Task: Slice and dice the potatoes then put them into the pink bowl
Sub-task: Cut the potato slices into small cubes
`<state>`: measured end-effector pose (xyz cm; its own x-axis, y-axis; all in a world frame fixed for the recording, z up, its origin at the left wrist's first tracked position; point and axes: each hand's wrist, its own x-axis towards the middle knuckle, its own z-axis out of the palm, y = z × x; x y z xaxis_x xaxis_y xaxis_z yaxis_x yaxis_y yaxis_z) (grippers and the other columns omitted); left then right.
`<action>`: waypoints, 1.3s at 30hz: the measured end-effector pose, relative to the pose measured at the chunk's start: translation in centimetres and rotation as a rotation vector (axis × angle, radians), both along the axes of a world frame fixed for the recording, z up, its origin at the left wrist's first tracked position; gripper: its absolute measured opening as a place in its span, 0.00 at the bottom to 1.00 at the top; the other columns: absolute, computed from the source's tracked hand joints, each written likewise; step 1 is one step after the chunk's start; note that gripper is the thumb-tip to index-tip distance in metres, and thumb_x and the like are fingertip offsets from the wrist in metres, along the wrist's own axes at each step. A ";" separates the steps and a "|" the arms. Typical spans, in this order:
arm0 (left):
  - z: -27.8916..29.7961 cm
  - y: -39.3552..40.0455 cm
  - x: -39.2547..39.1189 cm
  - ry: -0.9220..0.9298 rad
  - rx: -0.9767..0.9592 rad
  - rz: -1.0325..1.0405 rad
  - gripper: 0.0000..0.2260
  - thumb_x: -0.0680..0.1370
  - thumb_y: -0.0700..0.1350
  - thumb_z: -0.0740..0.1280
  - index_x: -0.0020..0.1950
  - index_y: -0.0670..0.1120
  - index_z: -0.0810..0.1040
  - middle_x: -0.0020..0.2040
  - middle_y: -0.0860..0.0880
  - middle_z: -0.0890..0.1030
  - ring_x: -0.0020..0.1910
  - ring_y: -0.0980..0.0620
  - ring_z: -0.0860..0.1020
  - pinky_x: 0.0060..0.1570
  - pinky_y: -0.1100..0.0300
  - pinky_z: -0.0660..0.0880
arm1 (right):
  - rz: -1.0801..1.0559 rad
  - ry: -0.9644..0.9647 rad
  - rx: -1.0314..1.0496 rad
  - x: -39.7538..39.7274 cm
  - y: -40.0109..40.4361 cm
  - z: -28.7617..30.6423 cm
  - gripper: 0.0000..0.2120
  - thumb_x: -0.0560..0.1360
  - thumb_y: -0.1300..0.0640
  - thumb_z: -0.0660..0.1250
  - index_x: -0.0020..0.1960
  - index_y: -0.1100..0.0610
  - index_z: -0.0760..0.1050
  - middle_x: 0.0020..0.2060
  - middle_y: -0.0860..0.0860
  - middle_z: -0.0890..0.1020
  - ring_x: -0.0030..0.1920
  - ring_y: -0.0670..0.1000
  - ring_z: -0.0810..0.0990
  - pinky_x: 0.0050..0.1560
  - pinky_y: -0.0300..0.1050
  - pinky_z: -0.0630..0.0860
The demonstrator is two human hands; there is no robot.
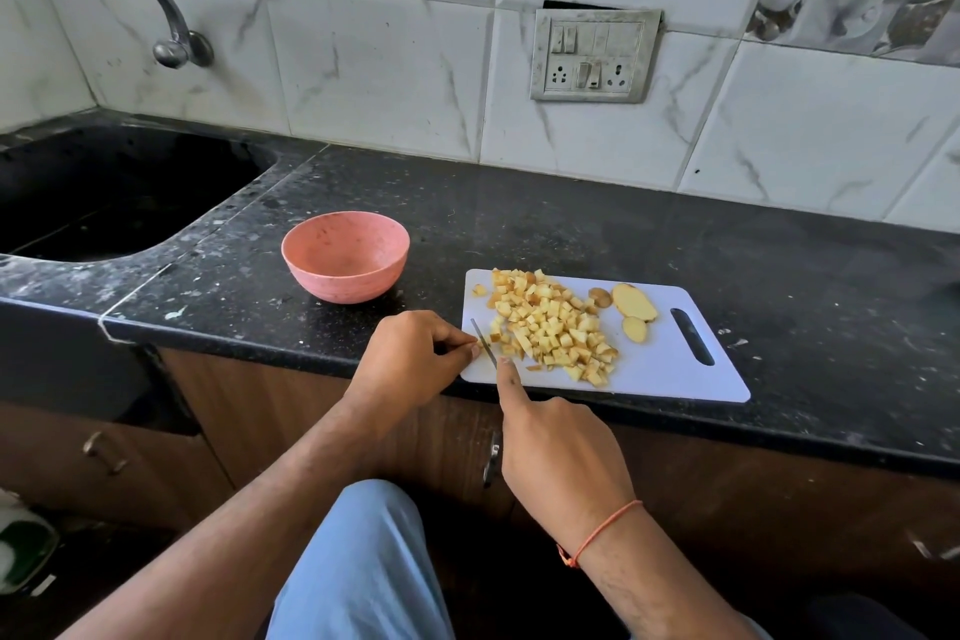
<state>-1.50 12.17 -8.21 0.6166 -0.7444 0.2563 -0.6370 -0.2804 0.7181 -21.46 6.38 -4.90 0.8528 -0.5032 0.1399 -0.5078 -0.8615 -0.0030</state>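
Observation:
A pile of diced potato [553, 327] lies on the white cutting board [670, 369] at the counter's front edge. Three potato end slices [634, 301] sit beside the pile, toward the board's handle slot. The pink bowl [345, 255] stands empty on the counter to the left of the board. My right hand [556, 452] grips the knife [483, 338], its index finger stretched along the blade's back; the handle is hidden under the hand. My left hand [410, 364] has its fingers curled and its fingertips pinch the blade at the board's left edge.
A dark sink [104, 203] with a metal tap [166, 16] lies at the far left. The black stone counter [623, 224] runs to the tiled wall, which carries a switch panel [595, 55]. Wooden cabinet doors are below; my knee in blue cloth is in front.

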 end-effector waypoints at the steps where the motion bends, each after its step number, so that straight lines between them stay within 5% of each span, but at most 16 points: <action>1: 0.0 0.0 0.0 0.001 0.004 0.002 0.04 0.77 0.51 0.78 0.52 0.56 0.90 0.47 0.62 0.85 0.46 0.64 0.82 0.47 0.63 0.80 | -0.002 0.007 0.003 0.3 -0.2 0.0 0.32 0.84 0.59 0.55 0.85 0.53 0.47 0.34 0.48 0.74 0.32 0.49 0.72 0.27 0.45 0.60; 8: 0.1 -0.2 -0.3 -0.038 0.024 0.041 0.05 0.78 0.52 0.77 0.52 0.56 0.90 0.47 0.61 0.85 0.44 0.61 0.82 0.43 0.65 0.77 | 0.011 -0.004 0.058 0.9 -0.8 0.2 0.32 0.83 0.57 0.57 0.85 0.52 0.49 0.36 0.49 0.76 0.35 0.50 0.74 0.31 0.47 0.67; 15: 0.3 -0.3 -0.5 -0.053 0.053 0.070 0.05 0.78 0.53 0.77 0.51 0.55 0.90 0.48 0.62 0.85 0.45 0.62 0.82 0.44 0.65 0.78 | -0.004 0.007 0.119 -0.8 0.1 0.1 0.33 0.83 0.59 0.56 0.85 0.52 0.48 0.34 0.48 0.74 0.32 0.49 0.70 0.27 0.44 0.57; 19: 0.2 -0.3 -0.7 -0.085 0.051 0.093 0.05 0.78 0.54 0.76 0.50 0.56 0.90 0.44 0.64 0.84 0.43 0.64 0.81 0.38 0.73 0.70 | 0.004 0.009 0.115 -2.5 0.5 0.3 0.32 0.85 0.57 0.55 0.85 0.50 0.45 0.32 0.47 0.71 0.30 0.46 0.69 0.27 0.43 0.59; 24: 0.4 -0.4 -0.8 -0.064 0.040 0.098 0.04 0.78 0.54 0.77 0.48 0.56 0.90 0.44 0.64 0.84 0.43 0.64 0.81 0.39 0.72 0.71 | 0.011 -0.022 0.090 -5.3 -1.1 0.4 0.29 0.87 0.53 0.54 0.84 0.46 0.47 0.31 0.46 0.74 0.29 0.46 0.73 0.28 0.42 0.66; 27: 0.3 -0.4 -0.8 -0.065 0.048 0.092 0.04 0.78 0.54 0.76 0.50 0.56 0.90 0.45 0.64 0.84 0.43 0.64 0.81 0.39 0.72 0.70 | 0.020 -0.143 0.212 -6.3 -2.6 0.4 0.25 0.87 0.48 0.53 0.83 0.42 0.54 0.28 0.46 0.74 0.28 0.48 0.75 0.28 0.42 0.71; 32: 0.5 -0.4 -0.5 -0.051 0.072 0.073 0.04 0.78 0.53 0.77 0.50 0.56 0.90 0.44 0.64 0.84 0.44 0.65 0.81 0.40 0.73 0.73 | -0.046 -0.432 0.439 -6.3 -6.9 0.6 0.23 0.86 0.53 0.60 0.79 0.41 0.64 0.21 0.43 0.69 0.24 0.46 0.69 0.26 0.38 0.61; 39: 1.6 -1.6 0.3 -0.041 0.146 0.018 0.02 0.76 0.54 0.78 0.47 0.59 0.90 0.41 0.64 0.86 0.39 0.63 0.83 0.43 0.59 0.83 | -0.207 -0.690 0.595 -5.0 -15.4 0.7 0.19 0.86 0.55 0.60 0.75 0.43 0.73 0.31 0.44 0.70 0.27 0.44 0.64 0.30 0.38 0.64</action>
<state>-1.21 10.58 -6.59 0.6210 -0.7648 0.1715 -0.6592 -0.3914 0.6421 -26.44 -9.00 -4.17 0.5628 -0.7871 0.2525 -0.3725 -0.5142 -0.7725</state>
